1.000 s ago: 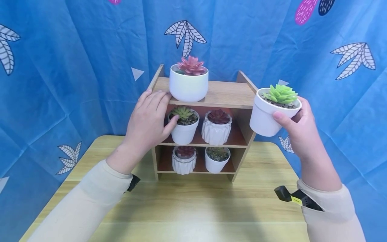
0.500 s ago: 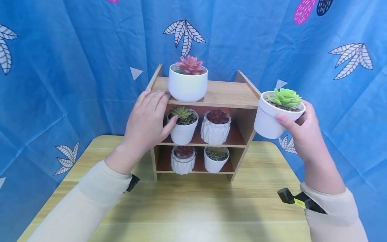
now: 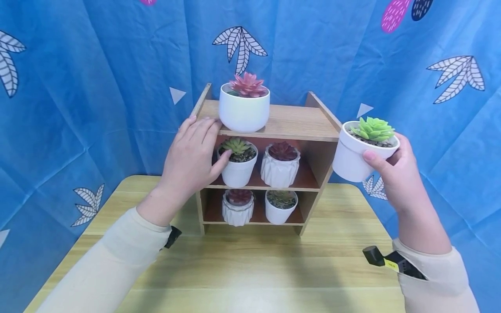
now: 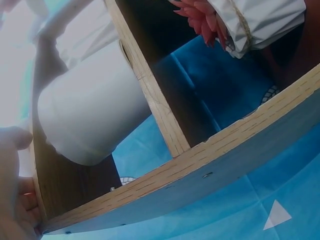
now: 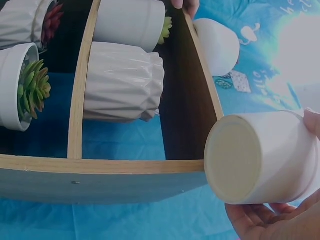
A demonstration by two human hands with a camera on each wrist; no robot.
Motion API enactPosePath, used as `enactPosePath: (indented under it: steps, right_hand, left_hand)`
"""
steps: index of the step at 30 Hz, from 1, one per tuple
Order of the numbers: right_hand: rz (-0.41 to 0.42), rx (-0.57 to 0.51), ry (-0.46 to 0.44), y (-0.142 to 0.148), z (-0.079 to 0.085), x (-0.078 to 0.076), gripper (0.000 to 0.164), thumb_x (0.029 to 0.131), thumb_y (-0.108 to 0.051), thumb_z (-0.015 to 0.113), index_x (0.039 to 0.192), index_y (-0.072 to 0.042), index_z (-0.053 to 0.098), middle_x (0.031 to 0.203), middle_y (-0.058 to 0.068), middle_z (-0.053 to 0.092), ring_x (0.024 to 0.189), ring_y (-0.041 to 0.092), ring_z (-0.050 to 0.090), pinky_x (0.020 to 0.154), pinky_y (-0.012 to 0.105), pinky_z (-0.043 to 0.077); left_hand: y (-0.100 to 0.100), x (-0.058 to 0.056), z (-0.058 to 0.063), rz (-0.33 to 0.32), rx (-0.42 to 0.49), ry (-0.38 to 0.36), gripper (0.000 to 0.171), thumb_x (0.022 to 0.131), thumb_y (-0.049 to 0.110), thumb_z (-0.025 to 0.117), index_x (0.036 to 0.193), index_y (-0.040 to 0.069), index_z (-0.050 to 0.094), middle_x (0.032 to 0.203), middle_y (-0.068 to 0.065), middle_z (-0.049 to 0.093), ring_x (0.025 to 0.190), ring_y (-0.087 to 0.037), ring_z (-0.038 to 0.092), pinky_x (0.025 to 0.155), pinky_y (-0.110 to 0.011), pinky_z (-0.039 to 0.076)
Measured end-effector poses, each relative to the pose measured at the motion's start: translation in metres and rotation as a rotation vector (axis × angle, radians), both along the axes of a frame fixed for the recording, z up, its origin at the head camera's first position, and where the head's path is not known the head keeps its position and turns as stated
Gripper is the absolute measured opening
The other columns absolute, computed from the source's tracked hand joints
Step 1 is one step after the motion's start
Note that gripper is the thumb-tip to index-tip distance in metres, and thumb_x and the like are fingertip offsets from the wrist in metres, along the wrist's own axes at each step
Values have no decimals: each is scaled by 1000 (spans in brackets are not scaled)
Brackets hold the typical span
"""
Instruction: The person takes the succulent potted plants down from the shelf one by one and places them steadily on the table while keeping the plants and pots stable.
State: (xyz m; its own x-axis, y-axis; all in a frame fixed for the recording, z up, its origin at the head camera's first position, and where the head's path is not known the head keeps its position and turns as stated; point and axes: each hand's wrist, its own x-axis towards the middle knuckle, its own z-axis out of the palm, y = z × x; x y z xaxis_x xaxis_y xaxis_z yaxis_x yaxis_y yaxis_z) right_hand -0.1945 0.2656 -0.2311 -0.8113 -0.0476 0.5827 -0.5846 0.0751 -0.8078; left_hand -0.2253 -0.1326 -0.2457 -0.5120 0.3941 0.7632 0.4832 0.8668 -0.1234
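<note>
Your right hand (image 3: pixel 399 169): holding a green-plant pot (image 3: pixel 352 158), white, smooth, thumb on its near side, raised at the right end of the wooden shelf (image 3: pixel 318 161), near the level of its top board (image 3: pixel 301 121). Your left hand (image 3: pixel 192 152): fingers extended over that board's left front corner; thumb before the pale-plant pot (image 3: pixel 238 174), contact unclear.

Top board: one pink-plant pot (image 3: pixel 244 111), just beside your left fingertips. Middle tier: pale-plant pot left, red-plant pot (image 3: pixel 279 172), ridged, right. Bottom tier: small ridged pot (image 3: pixel 237 214) left, small smooth pot (image 3: pixel 278 214) right. Shelf stands on your counter (image 3: pixel 235 261).
</note>
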Motion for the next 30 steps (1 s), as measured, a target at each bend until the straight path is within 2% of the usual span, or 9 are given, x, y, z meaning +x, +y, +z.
enactPosePath:
  steps: [4,14,23,30]
  right_hand:
    - [6,0,2,2,-1,0,60,90,-4,64,142,-9,36,137,12,46,120,24,45,88,25,45]
    - [80,39,45,7,-1,-4,52,90,-2,63,139,-3,46,129,16,56,113,26,51,86,25,49]
    - [27,48,7,6,-3,2,58,91,-3,61,144,-8,38,134,14,51,117,25,48,88,23,47]
    - [66,51,26,10,-3,1,52,90,-3,62,140,-4,45,128,15,56,112,25,52,86,24,49]
  left_hand:
    - [0,1,1,0,-2,-6,65,91,39,65,138,-4,52,137,-21,57,131,-36,50,122,-43,17]
    - [0,1,1,2,-5,-23,66,91,39,65,139,-4,52,138,-21,56,132,-36,49,122,-44,17]
    - [-1,2,3,2,-1,-20,66,90,38,66,139,-4,52,138,-21,56,131,-36,49,122,-44,17]
    - [-1,2,3,-2,-5,-20,67,90,39,66,139,-4,52,138,-21,56,131,-36,49,122,-43,17]
